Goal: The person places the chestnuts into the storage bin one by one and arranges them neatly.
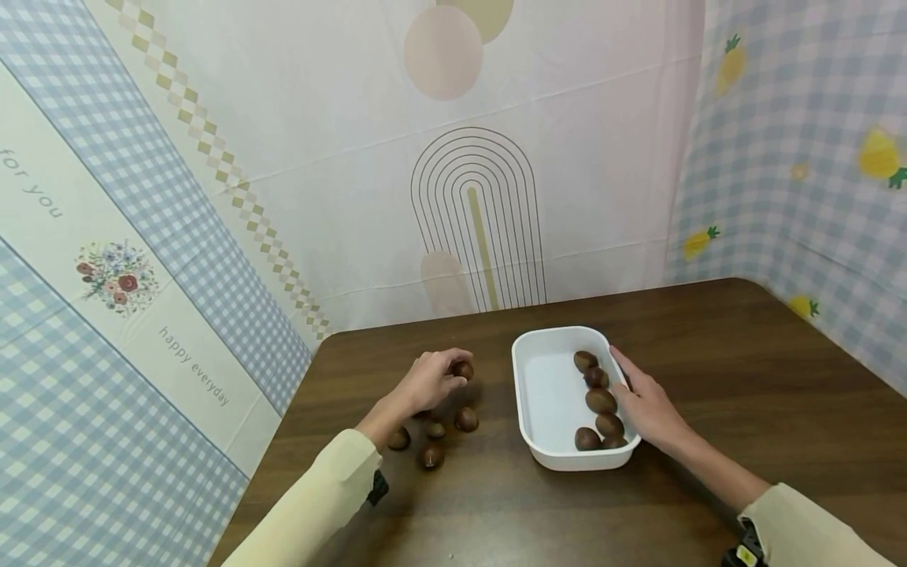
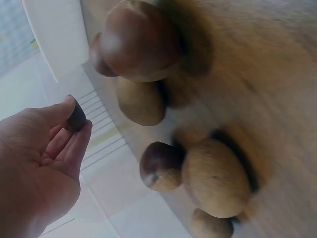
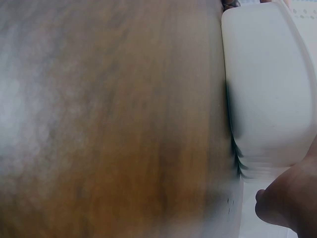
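Note:
Between the thumb and fingertips of my left hand [image 1: 428,379] a brown chestnut [image 1: 464,370] is pinched, over the table's left part. The left wrist view shows the same chestnut [image 2: 76,118] held at the fingertips. Loose chestnuts [image 1: 466,419] lie on the table below and beside that hand, several in all, partly hidden by it. A white rectangular tray [image 1: 553,394] stands to the right, with several chestnuts [image 1: 601,401] gathered along its right side. My right hand [image 1: 650,409] grips the tray's right rim, thumb over the edge and fingers along the outer wall.
The dark wooden table [image 1: 489,512] has its far edge against a white printed cloth [image 1: 340,157]. Blue checked cloth [image 1: 64,394] hangs at the left, and another checked cloth [image 1: 815,94] with pineapples at the right.

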`<state>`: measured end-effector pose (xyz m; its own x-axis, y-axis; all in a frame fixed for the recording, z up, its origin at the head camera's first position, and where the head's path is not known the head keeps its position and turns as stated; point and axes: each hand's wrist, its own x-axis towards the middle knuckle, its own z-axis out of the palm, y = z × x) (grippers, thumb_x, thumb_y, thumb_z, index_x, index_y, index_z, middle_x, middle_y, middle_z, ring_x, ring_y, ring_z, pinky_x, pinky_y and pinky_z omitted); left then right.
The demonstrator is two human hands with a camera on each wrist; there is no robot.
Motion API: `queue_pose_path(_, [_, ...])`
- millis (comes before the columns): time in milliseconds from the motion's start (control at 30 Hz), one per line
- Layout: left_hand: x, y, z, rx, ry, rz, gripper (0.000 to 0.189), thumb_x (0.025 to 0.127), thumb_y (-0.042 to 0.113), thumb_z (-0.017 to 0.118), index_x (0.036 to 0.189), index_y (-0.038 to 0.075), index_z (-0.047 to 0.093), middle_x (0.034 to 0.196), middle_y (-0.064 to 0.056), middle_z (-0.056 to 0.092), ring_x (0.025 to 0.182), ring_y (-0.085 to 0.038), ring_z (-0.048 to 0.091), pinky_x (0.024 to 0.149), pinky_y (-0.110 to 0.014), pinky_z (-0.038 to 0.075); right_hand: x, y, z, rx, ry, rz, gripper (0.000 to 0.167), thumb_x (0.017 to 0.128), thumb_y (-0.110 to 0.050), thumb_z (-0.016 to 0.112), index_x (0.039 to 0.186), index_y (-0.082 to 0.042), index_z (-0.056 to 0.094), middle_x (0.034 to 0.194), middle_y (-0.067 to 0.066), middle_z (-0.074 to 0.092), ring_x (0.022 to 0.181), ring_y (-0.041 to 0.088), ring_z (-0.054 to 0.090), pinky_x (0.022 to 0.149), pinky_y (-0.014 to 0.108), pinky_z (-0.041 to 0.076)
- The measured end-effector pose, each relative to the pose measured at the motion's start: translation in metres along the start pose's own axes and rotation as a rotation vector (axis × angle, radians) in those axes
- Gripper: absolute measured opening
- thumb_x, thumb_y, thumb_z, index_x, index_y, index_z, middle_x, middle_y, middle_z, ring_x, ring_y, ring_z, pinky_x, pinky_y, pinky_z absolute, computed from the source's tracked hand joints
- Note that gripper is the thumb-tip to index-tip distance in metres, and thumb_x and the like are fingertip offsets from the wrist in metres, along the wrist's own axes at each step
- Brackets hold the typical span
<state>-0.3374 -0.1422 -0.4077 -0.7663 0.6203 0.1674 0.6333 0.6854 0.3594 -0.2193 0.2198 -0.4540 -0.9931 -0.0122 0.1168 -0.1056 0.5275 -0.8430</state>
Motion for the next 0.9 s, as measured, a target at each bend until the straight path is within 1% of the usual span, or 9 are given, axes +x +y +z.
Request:
queue_pose_path(200, [0.010,0.010,-0.001,0.004,0.029,0.025,0.042,0.101,0.014,0.075,0.142,0.009,0.065,0.130,-0.008,0.073,0.120,-0.025,0.069,0.100,-0.042,0.056,0.000,0.000,-0.001,-0.015,0.010,-0.001,0.065,0.110,-0.009,0.038,0.170,-0.005,0.013,0.167,0.036,0.023,0.146,0.056,0.035,0.105,0.069,0.045])
queue_pose_path(433, [0.022,0.028,0.002,0.009,0.079,0.034,0.041,0.101,0.013,0.076,0.140,0.008,0.067,0.126,-0.008,0.074,0.115,-0.024,0.070,0.098,-0.043,0.057,-0.001,0.000,0.000,0.005,-0.001,-0.005,0.065,0.110,-0.009,0.037,0.170,-0.005,0.012,0.168,0.035,0.021,0.148,0.058,0.031,0.107,0.074,0.041])
queue_pose_path(533, [0.027,0.037,0.004,-0.001,0.107,0.042,0.040,0.100,0.012,0.076,0.139,0.008,0.067,0.124,-0.007,0.075,0.111,-0.021,0.071,0.096,-0.042,0.057,-0.001,0.000,0.001,0.015,0.000,-0.008,0.064,0.111,-0.011,0.036,0.171,-0.006,0.012,0.169,0.034,0.022,0.149,0.057,0.031,0.109,0.073,0.040])
queue_pose_path(667, [0.033,0.050,0.009,-0.027,0.133,0.054,0.040,0.100,0.011,0.077,0.139,0.007,0.067,0.123,-0.005,0.074,0.108,-0.018,0.070,0.094,-0.039,0.058,-0.001,0.001,0.003,0.031,0.000,-0.006,0.063,0.112,-0.013,0.035,0.171,-0.009,0.012,0.170,0.031,0.023,0.150,0.054,0.031,0.111,0.070,0.039])
queue_pose_path(733, [0.035,0.057,0.013,-0.039,0.136,0.052,0.042,0.100,0.011,0.076,0.141,0.007,0.066,0.123,-0.004,0.074,0.108,-0.017,0.070,0.094,-0.039,0.058,-0.001,0.001,0.003,0.035,0.000,-0.005,0.064,0.112,-0.013,0.035,0.171,-0.010,0.012,0.170,0.031,0.023,0.151,0.054,0.031,0.111,0.070,0.039])
queue_pose_path(900, [0.041,0.074,0.025,-0.032,0.124,0.048,0.045,0.102,0.014,0.075,0.145,0.008,0.064,0.128,-0.004,0.073,0.111,-0.018,0.070,0.094,-0.037,0.058,-0.001,0.001,0.003,0.026,0.008,-0.013,0.064,0.112,-0.011,0.036,0.171,-0.009,0.012,0.170,0.031,0.023,0.150,0.054,0.032,0.111,0.070,0.038])
